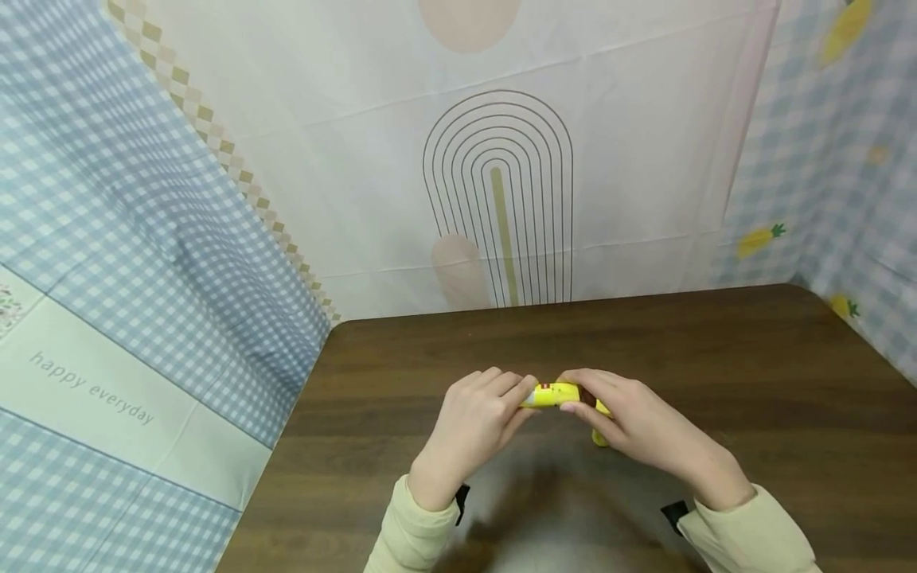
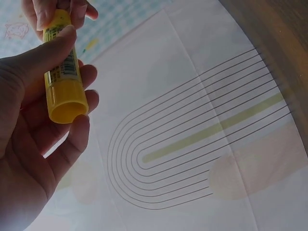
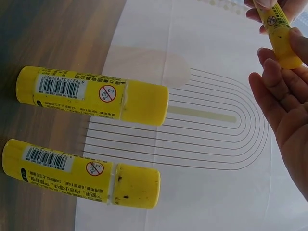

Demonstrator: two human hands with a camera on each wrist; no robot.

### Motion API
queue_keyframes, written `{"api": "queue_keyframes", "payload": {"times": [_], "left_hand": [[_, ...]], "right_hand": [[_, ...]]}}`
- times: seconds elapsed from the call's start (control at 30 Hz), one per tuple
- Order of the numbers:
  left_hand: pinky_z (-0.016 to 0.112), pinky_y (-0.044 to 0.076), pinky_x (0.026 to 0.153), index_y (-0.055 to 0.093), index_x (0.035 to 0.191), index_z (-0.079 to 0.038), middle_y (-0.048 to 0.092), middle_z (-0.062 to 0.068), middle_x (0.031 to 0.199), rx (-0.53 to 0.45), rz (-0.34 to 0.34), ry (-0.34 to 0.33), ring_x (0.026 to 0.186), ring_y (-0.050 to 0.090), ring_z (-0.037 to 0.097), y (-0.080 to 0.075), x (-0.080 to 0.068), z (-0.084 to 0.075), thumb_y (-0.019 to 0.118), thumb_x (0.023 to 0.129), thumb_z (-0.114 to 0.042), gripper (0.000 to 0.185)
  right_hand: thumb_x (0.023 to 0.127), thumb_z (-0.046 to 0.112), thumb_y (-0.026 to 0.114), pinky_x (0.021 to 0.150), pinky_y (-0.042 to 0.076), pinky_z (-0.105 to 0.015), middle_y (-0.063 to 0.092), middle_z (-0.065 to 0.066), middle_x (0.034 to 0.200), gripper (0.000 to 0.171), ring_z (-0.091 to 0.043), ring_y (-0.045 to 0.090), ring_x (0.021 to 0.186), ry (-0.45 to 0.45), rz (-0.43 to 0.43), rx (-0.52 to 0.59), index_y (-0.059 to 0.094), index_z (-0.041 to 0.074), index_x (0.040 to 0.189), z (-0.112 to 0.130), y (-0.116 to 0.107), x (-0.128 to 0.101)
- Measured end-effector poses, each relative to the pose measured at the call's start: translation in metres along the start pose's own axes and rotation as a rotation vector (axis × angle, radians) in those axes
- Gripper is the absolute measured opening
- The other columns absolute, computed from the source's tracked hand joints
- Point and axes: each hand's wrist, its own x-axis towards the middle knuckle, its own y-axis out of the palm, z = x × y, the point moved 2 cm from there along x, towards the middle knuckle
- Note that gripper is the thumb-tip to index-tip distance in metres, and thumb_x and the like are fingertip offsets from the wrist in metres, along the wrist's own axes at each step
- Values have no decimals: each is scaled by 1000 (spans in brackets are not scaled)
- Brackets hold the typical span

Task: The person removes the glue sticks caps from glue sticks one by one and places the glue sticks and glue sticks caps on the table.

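Observation:
In the head view, both hands meet over the table around one yellow glue stick (image 1: 555,395). My left hand (image 1: 478,422) grips one end of it, fingers and thumb wrapped round the barrel (image 2: 67,70). The other end is pinched by my right hand (image 1: 636,422), its thumb and fingertips round the yellow cap (image 3: 284,47). Two more glue sticks, one (image 3: 91,95) beside the other (image 3: 81,173), stand upright near my right hand with their caps on. From the head they are mostly hidden behind that hand.
A dark wooden table (image 1: 401,366) lies under the hands. Behind it hangs a white cloth (image 1: 358,199) with printed arches. Blue checked cloth (image 1: 179,199) hangs along the left side, and more checked cloth (image 1: 774,183) covers the right.

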Motion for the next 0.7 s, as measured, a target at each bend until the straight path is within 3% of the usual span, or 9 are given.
{"api": "queue_keyframes", "payload": {"times": [0.2,0.5,0.7], "left_hand": [[20,47,66,73,107,-14,70,-8,95,12,-12,0,82,60,9,-1,0,-2,81,87,-28,26],[20,44,67,75,108,-15,71,-8,96,65,-42,24,82,61,9,-3,3,-5,78,90,-30,24],[19,44,65,76,104,-14,72,-9,92,108,-125,63,80,60,8,-3,4,-9,81,86,-30,25]], "right_hand": [[90,11,75,60,44,-18,50,17,84,33,3,45,70,-10,-25,-23,63,14,120,0,0,-1],[90,0,72,58,44,-14,54,12,85,36,3,47,63,-9,-2,81,60,15,120,-1,-2,0],[92,2,71,57,44,-15,57,11,90,32,4,48,62,-3,-12,89,62,16,120,1,-8,-2]]}}
